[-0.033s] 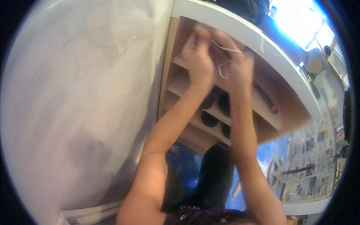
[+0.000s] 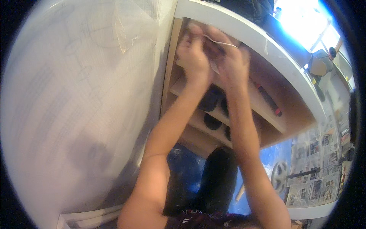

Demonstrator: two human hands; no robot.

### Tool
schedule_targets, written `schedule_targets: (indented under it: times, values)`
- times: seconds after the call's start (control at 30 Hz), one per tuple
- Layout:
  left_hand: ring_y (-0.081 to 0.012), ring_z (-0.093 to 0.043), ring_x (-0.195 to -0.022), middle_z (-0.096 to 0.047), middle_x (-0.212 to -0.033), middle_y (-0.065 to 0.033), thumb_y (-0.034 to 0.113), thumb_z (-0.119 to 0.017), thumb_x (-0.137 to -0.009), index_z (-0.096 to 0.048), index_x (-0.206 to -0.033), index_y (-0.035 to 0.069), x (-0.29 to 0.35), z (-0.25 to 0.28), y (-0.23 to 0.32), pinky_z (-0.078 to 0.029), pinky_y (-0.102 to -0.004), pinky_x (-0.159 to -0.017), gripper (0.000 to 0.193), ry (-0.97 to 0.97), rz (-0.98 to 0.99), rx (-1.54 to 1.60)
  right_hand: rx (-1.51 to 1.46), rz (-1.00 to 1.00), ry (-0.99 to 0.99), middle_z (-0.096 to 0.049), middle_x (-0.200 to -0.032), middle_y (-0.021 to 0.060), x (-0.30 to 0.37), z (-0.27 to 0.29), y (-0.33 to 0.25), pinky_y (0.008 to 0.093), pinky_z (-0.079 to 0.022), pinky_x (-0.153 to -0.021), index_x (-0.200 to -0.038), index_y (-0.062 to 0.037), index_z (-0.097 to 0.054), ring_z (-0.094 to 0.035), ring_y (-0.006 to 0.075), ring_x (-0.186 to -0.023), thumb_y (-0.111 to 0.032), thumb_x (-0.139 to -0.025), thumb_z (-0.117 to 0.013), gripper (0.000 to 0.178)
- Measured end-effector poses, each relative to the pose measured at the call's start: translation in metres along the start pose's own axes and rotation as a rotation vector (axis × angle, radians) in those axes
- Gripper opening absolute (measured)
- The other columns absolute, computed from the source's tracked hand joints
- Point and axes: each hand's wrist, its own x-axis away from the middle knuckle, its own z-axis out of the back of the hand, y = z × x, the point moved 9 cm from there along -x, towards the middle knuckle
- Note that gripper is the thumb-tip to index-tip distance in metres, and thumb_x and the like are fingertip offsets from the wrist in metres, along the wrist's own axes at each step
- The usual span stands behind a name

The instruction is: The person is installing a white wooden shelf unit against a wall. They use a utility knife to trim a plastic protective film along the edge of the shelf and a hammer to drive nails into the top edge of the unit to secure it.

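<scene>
Both my arms reach up toward the top of a shelf unit [image 2: 284, 89] with wooden inner boards and a white outer edge. Between my hands runs a thin white cord [image 2: 221, 43], and a short length of it hangs below them. My left hand [image 2: 194, 57] is closed, its thumb and fingers pinching near the cord's left end. My right hand [image 2: 233, 63] is closed round the cord's other part, with its back toward me. Motion blur smears the fingertips, and whatever else lies between the palms cannot be made out.
A dark tool with red ends [image 2: 270, 100] lies on an upper shelf. Dark round things [image 2: 212, 121] sit lower. Translucent sheeting [image 2: 84, 114] fills the left. A grey wheel-like part [image 2: 280, 176] and newspaper-covered surface [image 2: 309, 179] are at right; another person [image 2: 322, 61] is far off.
Both hands have moved slightly left together with the white cord. The hanging part of the cord now shows less, more hidden between the hands.
</scene>
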Motion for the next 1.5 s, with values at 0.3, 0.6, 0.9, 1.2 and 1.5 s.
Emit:
schedule_targets:
  times: [0.3,0.6,0.9,1.2,1.5]
  values:
    - [-0.0129,-0.06,-0.088,-0.066,-0.096,-0.0034,0.03,-0.064,-0.104,-0.065,-0.111,0.001,-0.008,0.003,0.01,-0.049,-0.0275,-0.08,0.03,-0.036,0.011,0.085,-0.033,-0.093,0.037,-0.073,-0.095,0.0114,0.014,-0.027,-0.008,0.0279,-0.057,-0.073,-0.106,0.0081,-0.072,-0.07,0.0186,-0.084,-0.011,-0.085,-0.083,0.03]
    - [-0.0186,-0.065,-0.101,-0.07,-0.11,-0.0042,0.029,-0.067,-0.101,-0.067,-0.121,0.004,0.035,-0.021,-0.033,-0.053,-0.0339,-0.09,0.033,-0.102,0.089,-0.054,0.021,0.042,0.169,-0.072,-0.108,0.0146,0.041,0.043,-0.044,0.0344,-0.057,-0.085,-0.114,0.0104,-0.068,-0.071,0.0237,-0.094,-0.01,-0.085,-0.082,0.038]
    - [-0.0119,-0.064,-0.098,-0.071,-0.108,-0.0054,0.023,-0.072,-0.099,-0.066,-0.12,-0.002,0.097,-0.093,-0.091,-0.05,-0.0267,-0.088,0.033,-0.267,0.274,-0.042,0.102,0.057,0.183,-0.067,-0.118,0.0199,0.073,0.134,-0.117,0.0407,-0.061,-0.089,-0.127,0.0105,-0.058,-0.07,0.029,-0.104,-0.012,-0.093,-0.072,0.043]
    - [-0.0101,-0.064,-0.092,-0.072,-0.101,-0.0025,0.024,-0.069,-0.101,-0.07,-0.112,0.002,0.074,-0.058,-0.068,-0.05,-0.0249,-0.081,0.025,-0.242,0.078,-0.186,0.017,-0.055,0.181,-0.071,-0.113,0.0185,0.064,0.123,-0.083,0.0331,-0.059,-0.083,-0.125,0.0106,-0.06,-0.072,0.0255,-0.097,-0.011,-0.081,-0.087,0.055]
    - [-0.0112,-0.064,-0.095,-0.072,-0.103,-0.0063,0.027,-0.075,-0.097,-0.065,-0.118,-0.003,0.099,-0.084,-0.106,-0.05,-0.026,-0.083,0.038,-0.349,0.187,-0.28,0.004,0.014,0.172,-0.072,-0.108,0.019,0.084,0.146,-0.121,0.0379,-0.062,-0.089,-0.117,0.0128,-0.063,-0.073,0.0295,-0.099,-0.006,-0.086,-0.081,0.041]
